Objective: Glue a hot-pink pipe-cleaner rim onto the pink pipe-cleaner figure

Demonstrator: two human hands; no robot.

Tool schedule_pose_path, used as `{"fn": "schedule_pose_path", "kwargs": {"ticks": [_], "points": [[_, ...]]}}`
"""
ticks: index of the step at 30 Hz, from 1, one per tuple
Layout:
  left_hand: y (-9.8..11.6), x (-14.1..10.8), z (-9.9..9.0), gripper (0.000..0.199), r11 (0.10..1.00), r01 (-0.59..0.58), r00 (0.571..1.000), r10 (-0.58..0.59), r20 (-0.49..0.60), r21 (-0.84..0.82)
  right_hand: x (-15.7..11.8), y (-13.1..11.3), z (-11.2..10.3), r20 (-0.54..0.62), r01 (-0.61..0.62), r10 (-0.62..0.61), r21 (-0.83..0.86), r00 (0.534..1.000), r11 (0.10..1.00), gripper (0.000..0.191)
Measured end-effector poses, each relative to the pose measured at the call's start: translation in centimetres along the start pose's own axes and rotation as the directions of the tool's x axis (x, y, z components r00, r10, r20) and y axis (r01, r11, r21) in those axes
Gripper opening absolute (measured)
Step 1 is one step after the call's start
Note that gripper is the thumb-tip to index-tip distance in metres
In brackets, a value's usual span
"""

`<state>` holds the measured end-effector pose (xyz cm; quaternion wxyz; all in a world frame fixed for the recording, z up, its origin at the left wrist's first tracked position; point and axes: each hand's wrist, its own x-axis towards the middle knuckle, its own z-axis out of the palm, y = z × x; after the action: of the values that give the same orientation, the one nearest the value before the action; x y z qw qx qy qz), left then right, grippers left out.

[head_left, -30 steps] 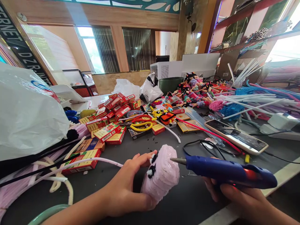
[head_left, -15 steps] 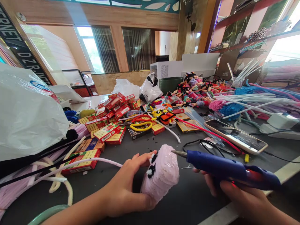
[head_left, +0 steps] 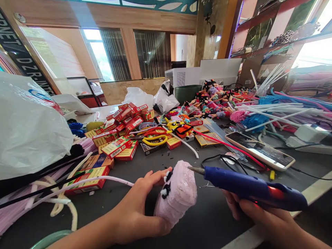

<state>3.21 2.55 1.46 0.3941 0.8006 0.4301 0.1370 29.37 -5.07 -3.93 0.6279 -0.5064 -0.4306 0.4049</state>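
red cigarette boxes [head_left: 116, 147] lie heaped beyond the hands [head_left: 140, 207] [head_left: 259, 216].

A black banner [head_left: 19, 48] at the upper left carries white capitals, cut off by the frame edge: "ERNET" can be read, and below it something like "D.Z.R.IN", its last letters unclear. The red-and-yellow cigarette packs [head_left: 116, 147] on the counter show barcodes and small print, too small to read. A blue-and-red logo on the white plastic bag [head_left: 31, 128] is too folded to make out.
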Motion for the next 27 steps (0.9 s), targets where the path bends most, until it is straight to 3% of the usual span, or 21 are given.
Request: {"fn": "schedule_pose_path", "kwargs": {"ticks": [8, 15, 17, 20, 22, 24, 27], "points": [[-0.2, 0.0, 0.1, 0.087, 0.999, -0.05, 0.999, 0.05, -0.008, 0.009, 0.2, 0.6, -0.9, 0.054, -0.019, 0.023, -0.071, 0.998, 0.997, 0.043], [-0.4, 0.1, 0.0, 0.089, 0.997, -0.072, 0.997, 0.073, 0.02, -0.008, 0.5, 0.9, -1.2, 0.077, 0.011, -0.01, -0.012, 0.997, 1.0, 0.038], [-0.7, 0.1, 0.1, 0.09, 0.998, -0.057, 0.998, 0.057, 0.019, -0.023, 1.0, 1.0, -1.8, 0.157, 0.022, -0.019, -0.017, 0.987, 1.0, 0.031], [-1.3, 0.0, 0.3, 0.094, 0.998, -0.033, 0.999, 0.034, 0.018, -0.048, 1.8, 1.2, -3.0, 0.354, 0.076, -0.043, -0.081, 0.934, 0.994, 0.028], [-1.7, -0.1, 0.4, 0.096, 0.998, -0.024, 1.0, 0.025, 0.017, -0.053, 2.0, 1.4, -3.4, 0.405, 0.106, -0.056, -0.103, 0.913, 0.989, 0.028], [-1.9, -0.1, 0.5, 0.097, 0.999, -0.02, 1.0, 0.021, 0.009, -0.039, 1.9, 1.7, -3.2, 0.371, 0.1, -0.058, -0.095, 0.927, 0.991, 0.031], [-2.1, 0.0, 0.6, 0.097, 1.0, -0.022, 1.0, 0.022, 0.001, -0.013, 1.4, 1.9, -2.5, 0.222, 0.074, -0.06, -0.055, 0.973, 0.996, 0.037]]}}
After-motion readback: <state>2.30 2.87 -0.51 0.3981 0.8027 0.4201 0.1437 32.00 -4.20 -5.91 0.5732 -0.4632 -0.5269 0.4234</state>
